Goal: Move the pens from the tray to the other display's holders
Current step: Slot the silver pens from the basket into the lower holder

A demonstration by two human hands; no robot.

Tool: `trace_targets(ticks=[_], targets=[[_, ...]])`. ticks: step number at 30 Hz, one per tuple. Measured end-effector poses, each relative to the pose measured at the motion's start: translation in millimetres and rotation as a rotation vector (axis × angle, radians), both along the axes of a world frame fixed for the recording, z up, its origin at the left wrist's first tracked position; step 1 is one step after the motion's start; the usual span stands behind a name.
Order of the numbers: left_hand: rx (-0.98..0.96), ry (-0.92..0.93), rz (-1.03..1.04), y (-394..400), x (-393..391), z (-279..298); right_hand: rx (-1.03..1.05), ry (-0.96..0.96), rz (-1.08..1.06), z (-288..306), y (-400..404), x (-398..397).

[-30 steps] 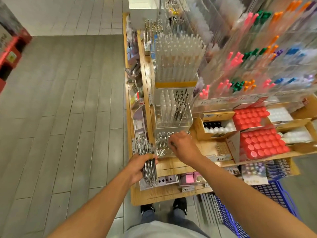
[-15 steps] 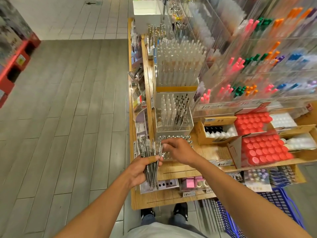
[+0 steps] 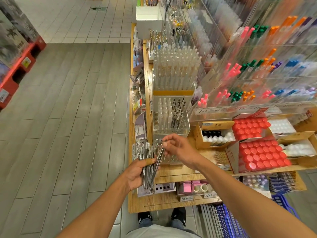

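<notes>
Right hand (image 3: pixel 178 148) pinches one pen (image 3: pixel 158 162) over the tray (image 3: pixel 171 159); left hand (image 3: pixel 137 172) grips the bundle (image 3: pixel 145 162). Next, it likely needs lifting into the clear holder (image 3: pixel 171 121) behind.

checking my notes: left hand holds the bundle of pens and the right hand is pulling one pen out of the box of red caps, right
Not quite. In the head view the left hand does hold the bundle of pens, but the right hand pinches a single pen at that bundle, not at the box of red caps, which sits off to the right.
</notes>
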State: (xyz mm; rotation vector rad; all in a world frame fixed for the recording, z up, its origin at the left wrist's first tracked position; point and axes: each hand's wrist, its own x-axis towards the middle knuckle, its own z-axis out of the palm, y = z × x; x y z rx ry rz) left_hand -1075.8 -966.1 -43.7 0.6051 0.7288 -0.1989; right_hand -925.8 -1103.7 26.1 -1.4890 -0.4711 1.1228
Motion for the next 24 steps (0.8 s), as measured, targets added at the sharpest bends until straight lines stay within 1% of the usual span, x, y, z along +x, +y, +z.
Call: trace_targets(ticks=[5,8,15,19,21,24], targets=[[0.025,0.088,0.127,1,-4,-8,-0.016,-0.455,-0.176,9,2,14],[0.046,0.155,0.173,2,-8,-12,-0.078,-0.698,-0.125,5,0,15],[0.066,0.153,0.137,0,-11,-11,-0.233,-0.956,0.097,-25,2,3],[0.078,0.142,0.125,2,-11,-8,-0.249,-1.107,0.135,-31,9,2],[0.084,0.144,0.115,3,-11,-7,-0.274,-1.157,0.180,-30,13,3],[0.089,0.139,0.111,4,-11,-6,-0.291,-1.173,0.214,-30,15,4]])
